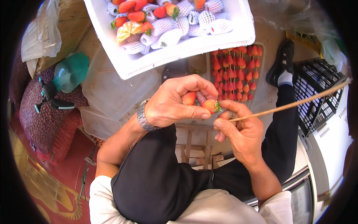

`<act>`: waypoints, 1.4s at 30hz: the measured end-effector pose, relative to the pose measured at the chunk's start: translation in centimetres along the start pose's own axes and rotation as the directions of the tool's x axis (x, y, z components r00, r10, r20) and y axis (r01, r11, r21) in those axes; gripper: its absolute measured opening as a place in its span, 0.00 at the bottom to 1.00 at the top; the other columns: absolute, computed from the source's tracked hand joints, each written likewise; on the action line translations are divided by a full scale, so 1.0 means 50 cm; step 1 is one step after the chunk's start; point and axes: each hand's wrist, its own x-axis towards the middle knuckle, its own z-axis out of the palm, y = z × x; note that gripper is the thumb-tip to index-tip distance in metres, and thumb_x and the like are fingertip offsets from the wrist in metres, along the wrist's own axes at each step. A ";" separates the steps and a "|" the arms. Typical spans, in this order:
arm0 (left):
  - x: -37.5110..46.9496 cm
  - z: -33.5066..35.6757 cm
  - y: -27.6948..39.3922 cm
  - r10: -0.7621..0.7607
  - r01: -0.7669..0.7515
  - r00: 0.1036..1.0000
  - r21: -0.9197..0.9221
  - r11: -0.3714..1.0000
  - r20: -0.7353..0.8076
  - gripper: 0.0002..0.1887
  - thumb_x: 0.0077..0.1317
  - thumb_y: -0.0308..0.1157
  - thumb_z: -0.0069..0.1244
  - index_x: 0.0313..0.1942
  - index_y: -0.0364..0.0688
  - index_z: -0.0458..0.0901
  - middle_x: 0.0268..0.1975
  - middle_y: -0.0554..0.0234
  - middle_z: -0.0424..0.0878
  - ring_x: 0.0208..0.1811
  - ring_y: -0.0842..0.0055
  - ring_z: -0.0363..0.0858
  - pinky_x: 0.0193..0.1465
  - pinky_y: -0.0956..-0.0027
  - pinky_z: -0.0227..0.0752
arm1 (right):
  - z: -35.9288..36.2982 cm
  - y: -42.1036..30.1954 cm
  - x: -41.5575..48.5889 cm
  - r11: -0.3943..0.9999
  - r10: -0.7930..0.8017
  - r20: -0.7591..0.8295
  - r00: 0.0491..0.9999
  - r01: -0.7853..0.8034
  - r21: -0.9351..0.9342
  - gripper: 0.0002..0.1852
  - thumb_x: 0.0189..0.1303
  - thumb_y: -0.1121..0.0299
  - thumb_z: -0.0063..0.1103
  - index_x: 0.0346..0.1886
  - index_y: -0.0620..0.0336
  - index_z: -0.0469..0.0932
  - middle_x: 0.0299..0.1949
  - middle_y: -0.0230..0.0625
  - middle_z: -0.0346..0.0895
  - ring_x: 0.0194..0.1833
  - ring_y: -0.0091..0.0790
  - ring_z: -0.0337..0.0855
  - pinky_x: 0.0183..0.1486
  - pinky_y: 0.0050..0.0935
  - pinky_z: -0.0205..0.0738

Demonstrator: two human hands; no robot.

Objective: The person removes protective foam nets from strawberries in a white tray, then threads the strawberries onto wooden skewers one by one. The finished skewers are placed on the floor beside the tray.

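My left hand (179, 103) is closed around strawberries. One strawberry with green leaves (211, 105) sticks out between thumb and fingers, and another strawberry (189, 98) lies deeper in the palm. Just right of it, my right hand (240, 126) grips a thin wooden stick (291, 105), which slants up to the right. Its fingertips are at the leafy end of the strawberry; whether they touch it is hard to tell. Above the hands stands a white foam box (167, 60) with loose strawberries (137, 16), white foam-net sleeves (165, 26) and a peeled citrus fruit (129, 31).
Skewered strawberries (235, 72) lie in a tray beyond my right hand. A black plastic crate (318, 95) stands at right. On the left are a teal spray bottle (70, 72), a filled mesh sack (42, 112) and translucent plastic lids (120, 81). A wooden stool (195, 142) is below.
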 end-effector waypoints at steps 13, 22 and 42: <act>0.005 0.009 -0.027 -0.121 0.125 0.991 -0.061 0.990 0.065 0.16 0.54 0.22 0.68 0.43 0.32 0.84 0.42 0.59 0.82 0.43 0.77 0.80 0.47 0.73 0.75 | -0.003 0.009 0.000 0.999 0.047 -0.029 0.998 -0.046 0.017 0.04 0.68 0.76 0.60 0.41 0.67 0.79 0.26 0.31 0.80 0.23 0.18 0.81 0.25 0.18 0.74; 0.000 -0.010 -0.033 -0.217 0.276 0.961 -0.572 0.773 0.170 0.16 0.60 0.25 0.64 0.46 0.29 0.82 0.41 0.49 0.81 0.36 0.70 0.86 0.35 0.66 0.90 | 0.007 -0.001 -0.030 0.992 -0.073 -0.066 0.995 0.079 0.101 0.03 0.65 0.78 0.61 0.39 0.66 0.77 0.22 0.29 0.78 0.22 0.18 0.80 0.21 0.17 0.72; -0.085 -0.134 0.018 0.166 -0.503 0.844 -0.647 0.573 -0.509 0.21 0.75 0.41 0.49 0.60 0.36 0.73 0.52 0.50 0.82 0.45 0.68 0.85 0.52 0.58 0.82 | -0.045 0.010 -0.060 0.793 -0.041 0.357 0.933 0.248 -0.557 0.05 0.65 0.79 0.58 0.41 0.70 0.82 0.18 0.35 0.73 0.19 0.26 0.74 0.25 0.26 0.68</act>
